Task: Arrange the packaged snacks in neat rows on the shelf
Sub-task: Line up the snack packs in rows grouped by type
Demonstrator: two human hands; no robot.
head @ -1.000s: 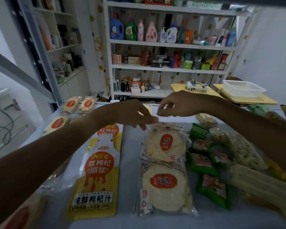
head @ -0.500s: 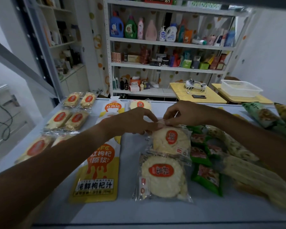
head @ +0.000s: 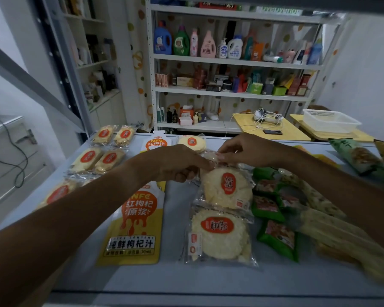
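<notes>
Both hands, lowered, now pinch 雪饼 pack (head: 227, 188) beside NFC 红枸杞原浆 pouch (head: 138, 220).

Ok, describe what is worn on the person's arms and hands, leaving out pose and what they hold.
Nothing worn shows. The left hand and right hand are bare: no gloves, and no rings can be made out. Both forearms are uncovered from the wrists to the frame edges, with no sleeve, cuff, watch or bracelet in view. Fingernails on the right hand look short and unpainted. The dim, slightly blurred picture hides finer detail.
</notes>
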